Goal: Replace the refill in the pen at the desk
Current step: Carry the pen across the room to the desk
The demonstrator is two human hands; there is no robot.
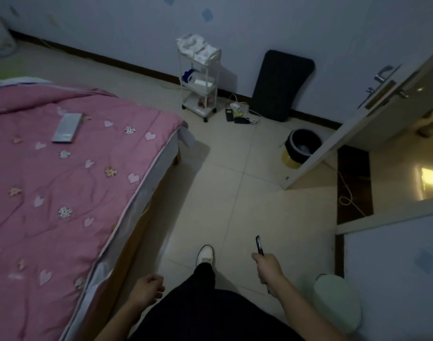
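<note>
The right hand (268, 267) is clenched around a slim dark plastic pen (259, 245) — its long axis points up and forward out of the fist. The left hand (147, 287) hangs loosely curled, empty, farther from it — no tabletop in sight.

Your pen (259, 245): a slim, dark barrel, gripped in the closed fist of your right hand (267, 267). Its upper end rises above the fist, tilted slightly left; a short dark tip shows below the fist. You hold it in the air over the pale tiled floor (235, 183). Finer detail is lost in the dim light.
</note>
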